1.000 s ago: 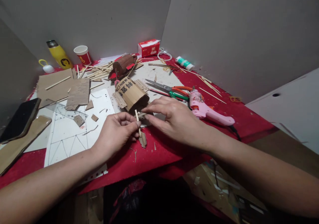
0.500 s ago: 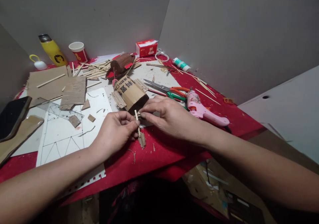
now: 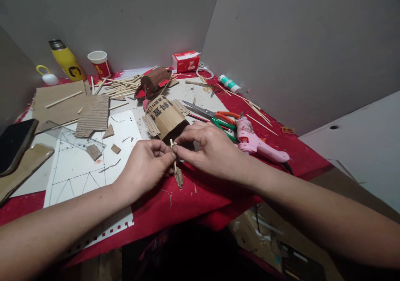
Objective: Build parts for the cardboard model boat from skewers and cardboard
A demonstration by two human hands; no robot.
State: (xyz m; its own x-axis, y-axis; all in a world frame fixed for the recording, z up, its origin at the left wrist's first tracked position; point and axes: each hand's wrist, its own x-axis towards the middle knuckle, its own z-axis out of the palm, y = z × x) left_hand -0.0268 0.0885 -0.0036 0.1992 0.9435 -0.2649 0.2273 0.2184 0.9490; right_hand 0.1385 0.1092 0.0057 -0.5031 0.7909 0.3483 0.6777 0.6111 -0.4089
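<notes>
"Wooden stick point(image 3: 175, 165) under inspection. How far along is the work?"

"Partway, in my judgement. Printed cardboard body point(image 3: 168, 120): shaped, with a corrugated strip point(image 3: 151, 125) at its left side; attachment cannot be confirmed. Outstanding: the stick, in hand and not set on that body. Corrugated cardboard sheet point(image 3: 93, 116) and loose sticks point(image 3: 120, 90) lie apart, apparently unused."

"Position and grip?"

"Stick stands tilted between the hands, above the tablecloth point(image 3: 200, 202), in front of the body. Left hand point(image 3: 145, 160): thumb and fingers closed around the stick. Right hand point(image 3: 212, 150): thumb and forefinger nearly together by its upper end, at a small pale piece point(image 3: 175, 145); whether clamped on it, I cannot tell. Torn cardboard scrap point(image 3: 178, 180) shows at the stick's lower end; joint not verifiable."
</notes>
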